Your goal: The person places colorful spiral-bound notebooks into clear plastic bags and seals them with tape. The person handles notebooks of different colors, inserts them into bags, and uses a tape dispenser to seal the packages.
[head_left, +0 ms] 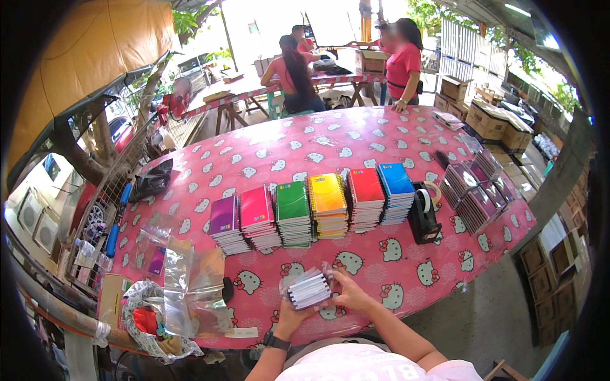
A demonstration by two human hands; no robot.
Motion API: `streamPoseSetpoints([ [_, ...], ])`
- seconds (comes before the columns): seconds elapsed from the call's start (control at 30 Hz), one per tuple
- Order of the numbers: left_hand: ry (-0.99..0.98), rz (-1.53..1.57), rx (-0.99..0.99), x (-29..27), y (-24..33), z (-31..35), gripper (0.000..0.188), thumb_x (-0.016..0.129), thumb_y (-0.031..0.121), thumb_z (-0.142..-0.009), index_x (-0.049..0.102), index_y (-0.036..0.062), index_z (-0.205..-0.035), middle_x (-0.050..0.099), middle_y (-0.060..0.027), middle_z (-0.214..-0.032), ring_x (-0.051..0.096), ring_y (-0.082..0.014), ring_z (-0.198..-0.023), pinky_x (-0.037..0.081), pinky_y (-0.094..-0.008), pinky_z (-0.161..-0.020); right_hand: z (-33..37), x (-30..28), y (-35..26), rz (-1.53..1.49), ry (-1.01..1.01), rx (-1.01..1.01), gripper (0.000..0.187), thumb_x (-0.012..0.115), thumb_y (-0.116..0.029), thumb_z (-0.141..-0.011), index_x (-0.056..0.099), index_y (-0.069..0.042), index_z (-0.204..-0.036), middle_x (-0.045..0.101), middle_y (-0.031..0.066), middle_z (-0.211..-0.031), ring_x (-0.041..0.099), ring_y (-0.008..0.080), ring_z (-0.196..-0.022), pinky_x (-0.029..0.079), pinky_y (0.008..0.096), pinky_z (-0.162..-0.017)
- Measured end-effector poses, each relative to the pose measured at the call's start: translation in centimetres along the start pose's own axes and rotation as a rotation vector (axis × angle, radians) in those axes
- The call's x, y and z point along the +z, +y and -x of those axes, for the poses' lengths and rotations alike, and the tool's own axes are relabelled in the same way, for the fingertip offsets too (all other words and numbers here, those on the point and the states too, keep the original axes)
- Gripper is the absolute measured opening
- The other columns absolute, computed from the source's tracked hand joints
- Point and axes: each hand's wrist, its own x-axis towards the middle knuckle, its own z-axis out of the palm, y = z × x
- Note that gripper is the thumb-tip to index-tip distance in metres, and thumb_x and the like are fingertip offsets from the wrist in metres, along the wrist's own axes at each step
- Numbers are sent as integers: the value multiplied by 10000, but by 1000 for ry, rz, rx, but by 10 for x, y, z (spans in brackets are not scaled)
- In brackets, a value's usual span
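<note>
Close to the table's near edge I hold a small stack of spiral notebooks (309, 290) in clear plastic, its white page edges facing up. My left hand (292, 317), below a dark wristwatch, is closed around the stack's lower left side. My right hand (348, 291) grips its right side, fingers on the plastic. Beyond my hands stands a row of spiral notebook piles: purple (223, 216), pink (257, 206), green (293, 203), yellow (327, 193), red (365, 187) and blue (396, 181). A black tape dispenser (424, 219) stands at the row's right end.
Clear plastic bags (190, 286) lie left of my hands, near a cloth-lined basket (136, 305). Wrapped notebook bundles (473, 184) sit at the right. The table has a pink patterned cover (267, 155). People in pink shirts (405, 60) are at the far side, with cardboard boxes (488, 120) nearby.
</note>
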Motion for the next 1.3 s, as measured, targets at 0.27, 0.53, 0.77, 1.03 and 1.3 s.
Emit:
streamPoseSetpoints([
  [0.27, 109, 148, 136, 46, 5, 3, 959, 865, 107, -544, 295, 38, -1313, 474, -70, -1213, 483, -198, -1111, 407, -335, -966, 17, -30, 4, -373, -127, -36, 915, 812, -163, -619, 269, -64, -1348, 400, 123, -1263, 361, 221, -1215, 284, 343, -1038],
  [0.53, 168, -60, 79, 55, -33, 4, 1070, 869, 93, -519, 210, 38, -1360, 455, -88, -1230, 459, -182, -1144, 395, -330, -985, 18, -34, 14, -260, -254, -132, 885, 726, -89, -697, 145, -58, -1363, 417, 122, -1198, 440, 186, -1119, 420, 337, -920],
  [0.77, 269, -49, 121, 80, 0, 9, 840, 839, 96, -569, 347, 77, -1251, 484, -109, -1193, 502, -214, -1086, 426, -338, -949, 19, -41, 20, -170, -286, -216, 842, 744, -56, -698, 169, -42, -1313, 450, 139, -1170, 454, 202, -1121, 392, 341, -950],
  [1.03, 329, -15, 145, 84, -15, 11, 879, 831, 86, -586, 303, 67, -1289, 477, -117, -1204, 496, -215, -1107, 423, -341, -954, 17, -37, 37, -398, -312, -46, 778, 756, -51, -656, 292, -7, -1278, 473, 146, -1193, 461, 196, -1130, 391, 340, -957],
  [1.3, 321, -13, 199, 88, 0, 7, 977, 857, 110, -568, 253, 18, -1331, 439, -112, -1203, 473, -200, -1115, 405, -328, -962, 11, -31, 48, -349, -338, -45, 830, 800, -95, -609, 315, -17, -1278, 472, 133, -1208, 445, 194, -1150, 374, 337, -978],
])
